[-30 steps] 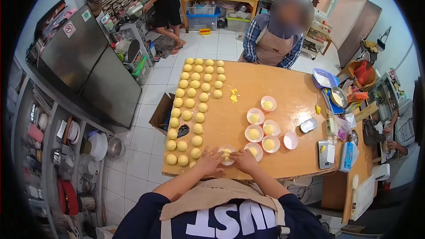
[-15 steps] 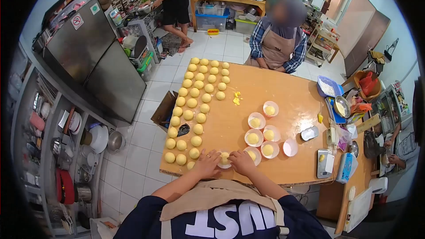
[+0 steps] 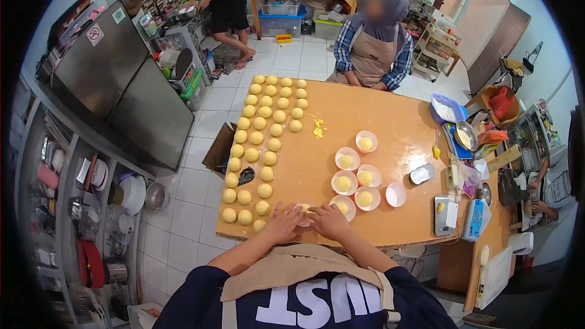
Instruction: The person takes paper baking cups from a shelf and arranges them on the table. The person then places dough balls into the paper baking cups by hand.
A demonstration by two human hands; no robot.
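A white paper baking cup (image 3: 304, 224) with a yellow dough ball (image 3: 306, 207) in it sits near the table's front edge. My left hand (image 3: 284, 222) holds the ball from the left, fingers curled in, with a ring showing. From the right, my right hand (image 3: 328, 222) closes its fingers on the same ball, and both hands cover much of the cup. Just right of my right hand stands another filled paper cup (image 3: 343, 207). Further cups with dough, such as this one (image 3: 365, 198), group behind it. A dough ball (image 3: 259, 225) lies close to my left wrist.
Rows of dough balls (image 3: 251, 155) line the table's left side around a dark patch (image 3: 246, 176). One paper cup (image 3: 396, 195) holds no dough. Yellow bits (image 3: 319, 128), a metal tin (image 3: 422, 173) and a scale (image 3: 446, 215) lie rightward. An aproned person (image 3: 373, 55) sits opposite.
My hands have drawn closer together over the paper cup, and their fingertips now nearly meet on the dough. The whole view has shifted slightly left and up.
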